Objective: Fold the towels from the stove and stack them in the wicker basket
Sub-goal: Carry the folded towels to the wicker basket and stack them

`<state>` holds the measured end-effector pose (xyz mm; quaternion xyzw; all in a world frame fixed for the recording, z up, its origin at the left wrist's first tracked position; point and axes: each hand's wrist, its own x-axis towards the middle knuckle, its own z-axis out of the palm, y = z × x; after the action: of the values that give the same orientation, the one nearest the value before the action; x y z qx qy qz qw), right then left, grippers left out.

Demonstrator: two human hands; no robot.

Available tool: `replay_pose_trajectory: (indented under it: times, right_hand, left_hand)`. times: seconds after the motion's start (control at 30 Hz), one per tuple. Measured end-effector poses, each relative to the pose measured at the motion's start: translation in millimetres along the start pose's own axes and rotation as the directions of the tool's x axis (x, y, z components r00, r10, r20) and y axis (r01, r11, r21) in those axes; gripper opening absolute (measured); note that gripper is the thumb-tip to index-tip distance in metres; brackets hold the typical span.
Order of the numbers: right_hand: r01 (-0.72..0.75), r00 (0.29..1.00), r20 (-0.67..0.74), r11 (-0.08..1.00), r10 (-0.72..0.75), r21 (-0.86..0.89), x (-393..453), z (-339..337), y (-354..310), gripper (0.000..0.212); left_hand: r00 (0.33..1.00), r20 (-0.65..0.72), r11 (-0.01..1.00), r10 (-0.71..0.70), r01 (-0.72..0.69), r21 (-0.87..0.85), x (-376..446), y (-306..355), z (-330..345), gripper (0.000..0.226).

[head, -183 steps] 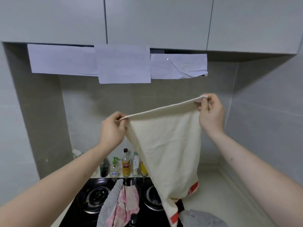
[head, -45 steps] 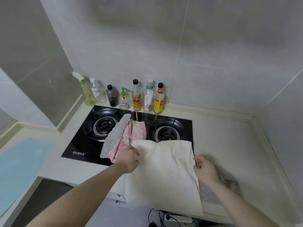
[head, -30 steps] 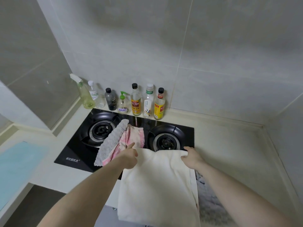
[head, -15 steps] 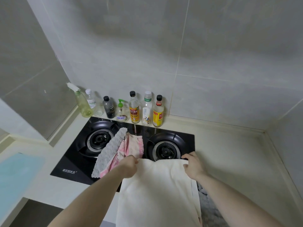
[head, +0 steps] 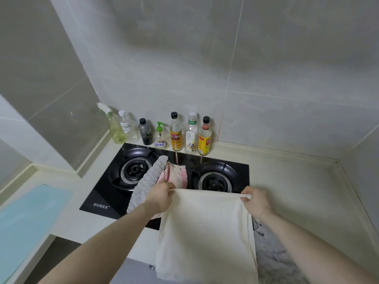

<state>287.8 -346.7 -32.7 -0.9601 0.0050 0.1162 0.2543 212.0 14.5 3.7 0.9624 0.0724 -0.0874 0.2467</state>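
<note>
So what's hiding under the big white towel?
A fluffy grey towel peeks out beneath the white towel on its right side, lying on the counter. The stove's front edge also goes under it. Everything else is covered.

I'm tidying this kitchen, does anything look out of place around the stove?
Yes: a grey towel and a pink towel lie draped across the black stove between its burners, an odd spot for cloth.

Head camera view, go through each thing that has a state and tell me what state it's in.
Cream towel: held up by its top corners, hanging.
Left hand: grips one corner.
Right hand: pinches the other corner.
Grey towel: unfolded on stove.
Pink towel: crumpled.
Burners: unlit.
</note>
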Motion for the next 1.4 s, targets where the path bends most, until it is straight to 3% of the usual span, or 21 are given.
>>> replay_pose_trajectory:
  times: [0.17, 0.57, 0.97, 1.4]
  right_hand:
    - [0.029, 0.998, -0.058, 0.994, -0.023, 0.106, -22, -31, -6, 0.017]
    - [0.167, 0.965, -0.227, 0.976, -0.132, 0.140, -51, -81, -22, 0.021]
    - [0.180, 0.978, -0.109, 0.983, -0.176, 0.031, -100, -34, 15, 0.034]
    - [0.029, 0.993, 0.117, 0.997, -0.021, -0.068, -160, 17, 41, 0.020]
  left_hand:
    - [0.994, -0.090, 0.997, 0.063, -0.067, -0.036, -13, 9, -11, 0.022]
    - [0.975, -0.184, 0.980, 0.126, -0.151, -0.131, -27, 36, -36, 0.018]
    - [0.987, -0.087, 0.987, 0.137, -0.143, -0.071, -75, -5, 13, 0.015]
    - [0.999, 0.017, 0.996, 0.048, -0.049, 0.077, -130, -30, 66, 0.024]
